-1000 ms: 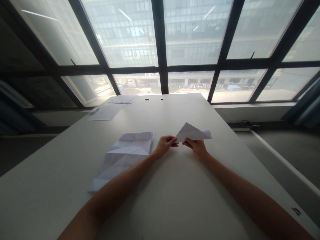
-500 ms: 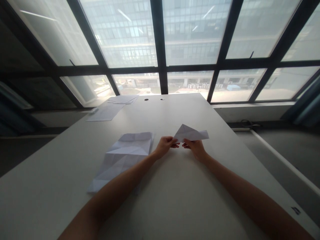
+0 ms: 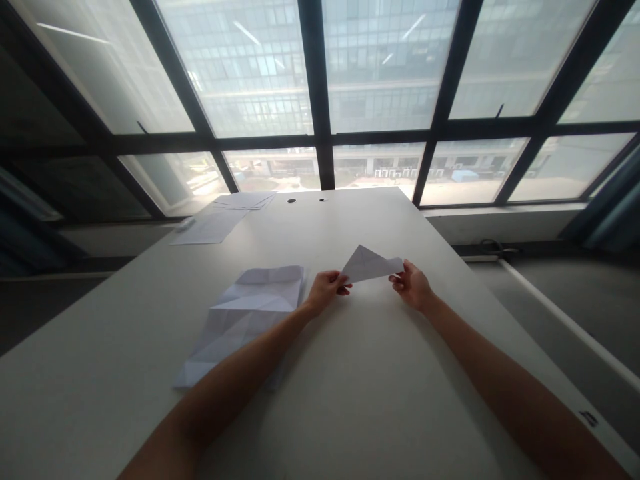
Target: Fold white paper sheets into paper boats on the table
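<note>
A small folded white paper [image 3: 370, 265], triangular in outline, is held just above the white table [image 3: 360, 400]. My left hand [image 3: 327, 290] pinches its left corner with closed fingers. My right hand [image 3: 413, 285] pinches its right end between thumb and fingers. Both forearms reach out from the near edge across the tabletop.
A creased, partly unfolded white sheet [image 3: 245, 313] lies on the table left of my left hand. More flat sheets [image 3: 225, 213] lie at the far left corner. Two small dark holes [image 3: 291, 200] sit near the far edge. Large windows rise behind; the floor drops away on the right.
My right hand has moved from the paper's lower left part to its right end. The paper has shifted slightly left and lies flatter. My left hand stays pinched on the left corner.
</note>
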`<state>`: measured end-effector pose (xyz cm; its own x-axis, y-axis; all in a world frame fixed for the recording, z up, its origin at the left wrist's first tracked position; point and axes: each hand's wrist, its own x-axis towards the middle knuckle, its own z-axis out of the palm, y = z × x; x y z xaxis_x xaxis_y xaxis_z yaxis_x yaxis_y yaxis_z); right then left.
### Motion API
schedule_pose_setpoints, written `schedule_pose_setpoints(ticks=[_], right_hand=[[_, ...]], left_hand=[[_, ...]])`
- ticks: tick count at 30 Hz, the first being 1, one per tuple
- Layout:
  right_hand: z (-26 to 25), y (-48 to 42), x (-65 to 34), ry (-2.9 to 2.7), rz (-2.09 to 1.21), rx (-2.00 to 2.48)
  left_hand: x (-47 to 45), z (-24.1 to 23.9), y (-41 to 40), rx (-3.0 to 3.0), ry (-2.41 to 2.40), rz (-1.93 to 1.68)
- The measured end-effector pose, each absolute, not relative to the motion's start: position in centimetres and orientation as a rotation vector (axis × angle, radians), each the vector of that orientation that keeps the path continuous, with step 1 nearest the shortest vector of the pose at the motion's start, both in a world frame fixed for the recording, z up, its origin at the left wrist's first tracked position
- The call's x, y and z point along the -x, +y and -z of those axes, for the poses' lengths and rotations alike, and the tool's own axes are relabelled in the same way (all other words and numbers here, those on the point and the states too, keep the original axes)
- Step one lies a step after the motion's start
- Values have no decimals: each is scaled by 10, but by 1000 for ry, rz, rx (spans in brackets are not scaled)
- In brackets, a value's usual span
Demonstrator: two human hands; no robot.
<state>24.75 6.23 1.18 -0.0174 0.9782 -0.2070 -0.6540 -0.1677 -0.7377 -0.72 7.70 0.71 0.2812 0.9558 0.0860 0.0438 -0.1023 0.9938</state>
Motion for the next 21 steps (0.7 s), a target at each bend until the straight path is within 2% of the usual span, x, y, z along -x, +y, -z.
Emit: schedule_pose_setpoints(ticks=[7,21], right_hand=[[-16,64,-267,-754,-1608,917],[-4,65,-258,-1099,-878,1037]], left_hand=[[6,-6,79,-1391,1006,-1015],[6,-4,81,-1282,1017,-1063]])
